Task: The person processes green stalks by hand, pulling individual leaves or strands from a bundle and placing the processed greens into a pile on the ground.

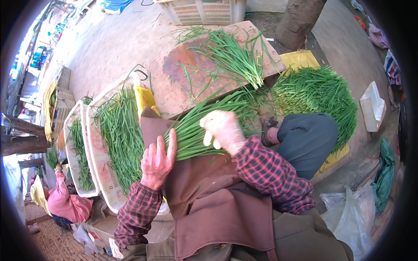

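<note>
— Where's the bunch of green chives [204,126] lying?

— Across my lap, on the brown apron [204,182]. Its long axis runs from the cut ends near my left hand [157,162] up and away to the right, the tips reaching toward the wooden board [174,69].

— And your fingers?

— My left hand lies flat, fingers together and extended, against the cut ends. My right hand [223,130] sits on top of the bunch at mid-length, fingers curled over the stalks; how tightly they close underneath, I cannot tell.

— Which is nearer the ends?

— The left. The white crate [98,165] of chives stands just beside it.
</note>
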Demonstrator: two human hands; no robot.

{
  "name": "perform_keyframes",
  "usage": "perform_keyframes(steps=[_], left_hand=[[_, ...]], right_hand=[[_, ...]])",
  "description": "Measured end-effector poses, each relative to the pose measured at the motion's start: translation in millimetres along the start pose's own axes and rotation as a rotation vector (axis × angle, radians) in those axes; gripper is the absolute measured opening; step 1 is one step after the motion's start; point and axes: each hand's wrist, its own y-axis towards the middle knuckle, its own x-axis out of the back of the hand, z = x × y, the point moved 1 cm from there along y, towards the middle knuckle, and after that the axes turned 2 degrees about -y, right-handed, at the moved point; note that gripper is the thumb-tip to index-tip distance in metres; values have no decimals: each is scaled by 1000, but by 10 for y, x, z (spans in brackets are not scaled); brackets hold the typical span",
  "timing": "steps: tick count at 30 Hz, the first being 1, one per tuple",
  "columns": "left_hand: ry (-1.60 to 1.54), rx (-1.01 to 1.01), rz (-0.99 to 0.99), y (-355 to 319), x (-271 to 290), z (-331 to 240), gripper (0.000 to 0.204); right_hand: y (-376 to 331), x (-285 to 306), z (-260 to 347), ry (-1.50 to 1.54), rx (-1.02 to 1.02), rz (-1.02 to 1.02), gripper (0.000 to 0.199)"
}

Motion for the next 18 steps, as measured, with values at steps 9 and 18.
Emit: perform_keyframes(steps=[9,18], left_hand=[[-35,129,-1,-236,18,85,59],[-57,162,-9,-357,-39,54,57]], right_hand=[[-111,1005,113,-46,172,-535,16],[-17,628,-353,-806,703,-268,29]])
